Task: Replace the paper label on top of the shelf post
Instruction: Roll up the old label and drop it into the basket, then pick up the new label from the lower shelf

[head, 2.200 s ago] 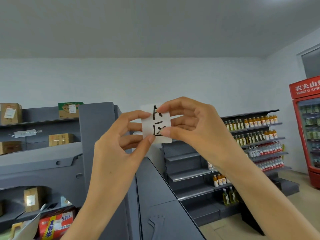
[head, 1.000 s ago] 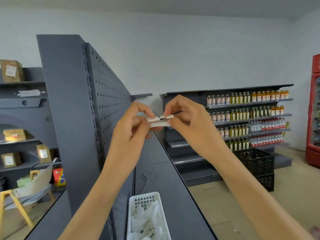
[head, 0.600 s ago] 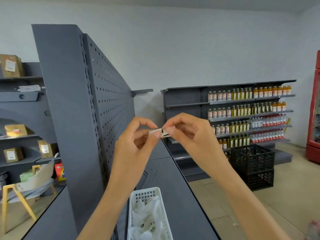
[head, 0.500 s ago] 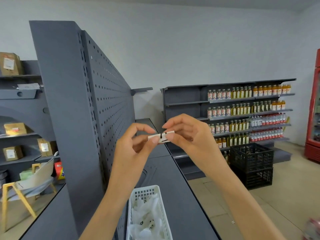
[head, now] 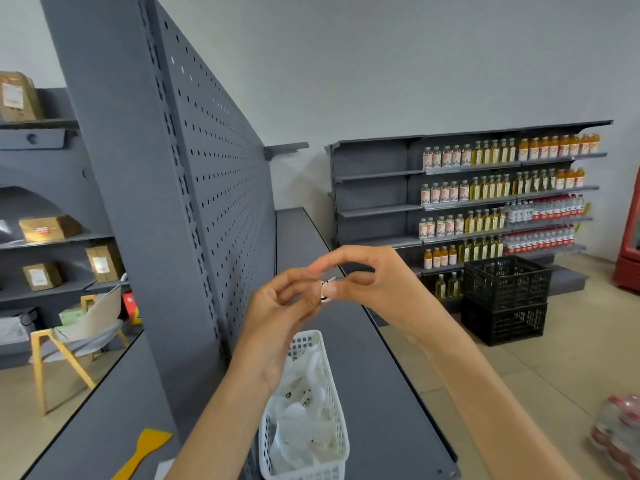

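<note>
A small white paper label (head: pixel 325 289) with black marks is crumpled between the fingertips of both hands, above the grey shelf board (head: pixel 381 393). My left hand (head: pixel 277 317) pinches it from the left and my right hand (head: pixel 367 282) from the right. Most of the label is hidden by my fingers. The grey shelf post (head: pixel 114 188) rises at the left; its top is out of view. Below my hands stands a white plastic basket (head: pixel 334 441) holding crumpled white papers with black marks.
A perforated grey back panel (head: pixel 221 188) runs along the post. A yellow scraper (head: pixel 142 452) lies on the lower-left board. Black crates (head: pixel 505 299) stand on the floor at the right, before shelves of bottles (head: pixel 498 188). A yellow-legged chair (head: pixel 79 337) is at the left.
The view has dropped from the post's top down to the shelf board and basket. The label, flat and readable earlier, has been folded and crumpled small between my fingers, and my hands have lowered.
</note>
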The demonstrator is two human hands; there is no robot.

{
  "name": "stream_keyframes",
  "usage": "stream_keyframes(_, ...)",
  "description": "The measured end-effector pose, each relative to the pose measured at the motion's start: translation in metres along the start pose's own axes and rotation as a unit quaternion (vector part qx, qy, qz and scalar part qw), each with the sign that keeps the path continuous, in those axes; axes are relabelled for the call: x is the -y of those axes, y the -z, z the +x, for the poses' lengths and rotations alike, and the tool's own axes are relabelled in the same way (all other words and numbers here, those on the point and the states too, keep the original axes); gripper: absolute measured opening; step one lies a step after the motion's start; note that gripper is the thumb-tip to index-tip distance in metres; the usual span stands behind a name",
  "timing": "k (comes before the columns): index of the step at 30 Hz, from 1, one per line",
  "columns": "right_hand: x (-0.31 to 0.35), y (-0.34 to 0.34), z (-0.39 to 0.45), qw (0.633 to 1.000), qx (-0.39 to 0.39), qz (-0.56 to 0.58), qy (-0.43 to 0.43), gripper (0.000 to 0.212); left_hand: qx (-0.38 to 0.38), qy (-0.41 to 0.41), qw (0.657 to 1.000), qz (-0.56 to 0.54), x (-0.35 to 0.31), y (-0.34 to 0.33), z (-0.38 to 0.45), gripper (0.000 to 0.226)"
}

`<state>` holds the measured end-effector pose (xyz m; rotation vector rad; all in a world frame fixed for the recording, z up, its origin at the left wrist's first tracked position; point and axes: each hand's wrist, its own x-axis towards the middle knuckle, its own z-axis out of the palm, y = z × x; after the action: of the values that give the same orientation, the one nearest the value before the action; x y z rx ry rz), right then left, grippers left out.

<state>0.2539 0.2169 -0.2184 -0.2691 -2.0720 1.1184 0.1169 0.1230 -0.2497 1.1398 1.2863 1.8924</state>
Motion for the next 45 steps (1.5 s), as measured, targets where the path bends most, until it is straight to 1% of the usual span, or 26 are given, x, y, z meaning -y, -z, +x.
stream_keyframes(3,-0.011,-0.009,0.000,0.997,-0.050,-0.063,-0.006,0.012,-0.027,0.011,0.999,-0.040,0.006,0.000,-0.004,0.015)
stream_keyframes(5,-0.021,-0.017,0.001,0.990,-0.079,-0.115,-0.018,0.009,-0.052,0.017,0.998,-0.044,0.012,0.001,-0.009,0.017)
stream_keyframes(6,-0.026,-0.021,0.002,0.987,-0.091,-0.130,-0.023,0.010,-0.065,0.019,0.997,-0.041,0.015,0.001,-0.012,0.014)
stream_keyframes(8,-0.034,-0.027,0.004,0.986,-0.109,-0.124,-0.031,0.007,-0.079,0.024,0.996,-0.037,0.021,0.001,-0.019,0.010)
stream_keyframes(9,-0.038,-0.030,0.005,0.987,-0.112,-0.114,-0.033,0.006,-0.078,0.027,0.996,-0.031,0.024,0.003,-0.022,0.013)
stream_keyframes(11,-0.047,-0.037,0.005,0.986,-0.116,-0.112,-0.036,0.010,-0.069,0.037,0.997,-0.007,0.027,0.007,-0.027,0.020)
stream_keyframes(14,-0.063,-0.049,0.003,0.980,-0.129,-0.148,-0.040,0.016,-0.054,0.066,0.996,0.037,0.029,0.015,-0.032,0.024)
stream_keyframes(16,-0.073,-0.057,0.000,0.980,-0.106,-0.164,-0.038,0.012,-0.042,0.068,0.992,0.096,0.033,0.018,-0.038,0.028)
stream_keyframes(19,-0.088,-0.071,-0.008,0.981,-0.059,-0.171,-0.067,0.018,-0.012,0.003,0.978,0.210,0.041,0.019,-0.053,0.044)
stream_keyframes(21,-0.099,-0.081,-0.015,0.979,-0.011,-0.184,-0.089,0.015,-0.003,-0.062,0.972,0.226,0.039,0.019,-0.064,0.049)
stream_keyframes(24,-0.115,-0.090,-0.026,0.965,0.054,-0.212,-0.144,0.010,-0.016,-0.153,0.962,0.225,0.028,0.021,-0.078,0.040)
stream_keyframes(25,-0.119,-0.093,-0.028,0.960,0.065,-0.218,-0.160,0.015,-0.019,-0.180,0.959,0.220,0.022,0.023,-0.083,0.036)
stream_keyframes(27,-0.123,-0.096,-0.029,0.953,0.068,-0.237,-0.176,0.023,-0.024,-0.229,0.952,0.203,0.012,0.028,-0.092,0.029)
stream_keyframes(29,-0.122,-0.099,-0.028,0.948,0.050,-0.260,-0.176,0.023,-0.033,-0.259,0.946,0.190,0.005,0.036,-0.097,0.026)
stream_keyframes(31,-0.119,-0.098,-0.027,0.954,0.043,-0.243,-0.170,0.024,-0.044,-0.272,0.942,0.192,0.001,0.046,-0.097,0.026)
stream_keyframes(32,-0.116,-0.098,-0.026,0.960,0.048,-0.220,-0.166,0.028,-0.049,-0.276,0.940,0.195,0.000,0.052,-0.097,0.027)
stream_keyframes(35,-0.093,-0.098,-0.021,0.976,0.076,-0.117,-0.165,0.044,-0.064,-0.280,0.937,0.198,-0.004,0.071,-0.097,0.029)
stream_keyframes(38,-0.051,-0.103,-0.015,0.983,0.108,-0.020,-0.145,0.047,-0.075,-0.281,0.937,0.194,-0.010,0.095,-0.096,0.031)
stream_keyframes(42,0.016,-0.113,-0.010,0.981,0.176,0.066,-0.056,0.040,-0.082,-0.279,0.938,0.187,-0.023,0.125,-0.093,0.030)
stream_keyframes(45,0.056,-0.127,-0.008,0.979,0.185,0.087,0.016,0.034,-0.070,-0.284,0.932,0.215,-0.037,0.148,-0.090,0.031)
